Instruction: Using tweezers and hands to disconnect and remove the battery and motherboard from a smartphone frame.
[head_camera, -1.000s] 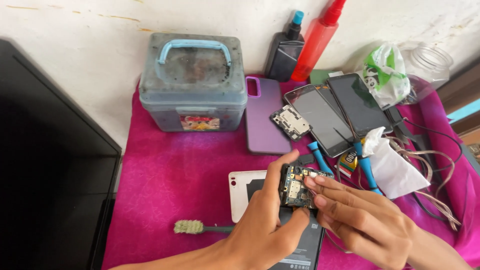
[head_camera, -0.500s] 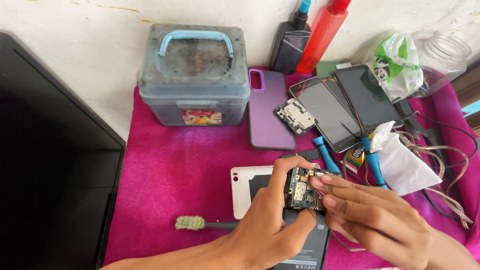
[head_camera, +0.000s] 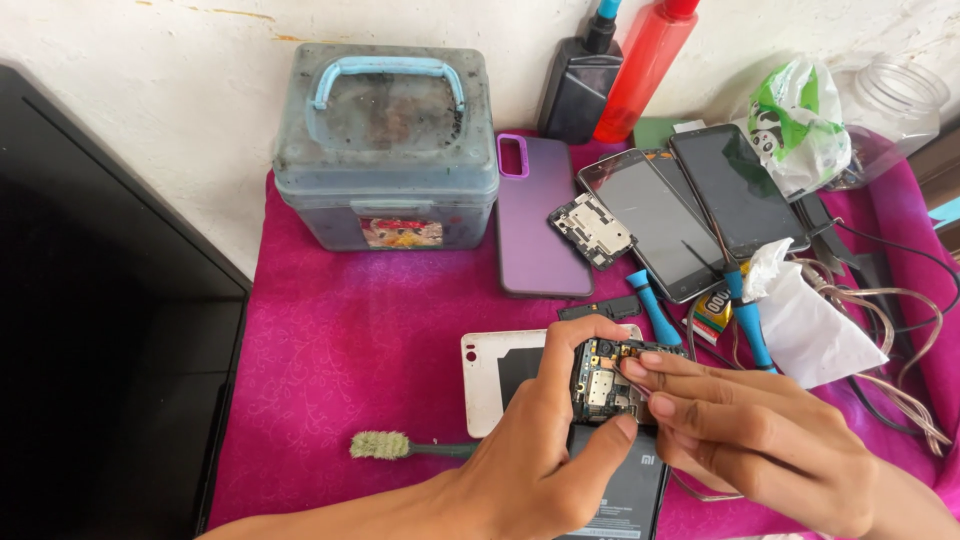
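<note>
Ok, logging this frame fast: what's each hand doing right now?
Left hand: closed on the circuit board.
Right hand: fingertips pinching the board's right edge.

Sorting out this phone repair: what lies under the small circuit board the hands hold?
Under the circuit board lies an opened phone's black battery; the hands cover the rest.

A bench draped in a magenta cloth with a faint swirling pattern stands pushed against a whitewashed wall, whose plaster is rough, scuffed and marked with a few yellowish streaks near the top. On the left a large flat black panel leans beside the bench, its matte surface dark and without detail. Soft, even daylight falls from above across wall and cloth, leaving only shallow, blurred shadows.
</note>
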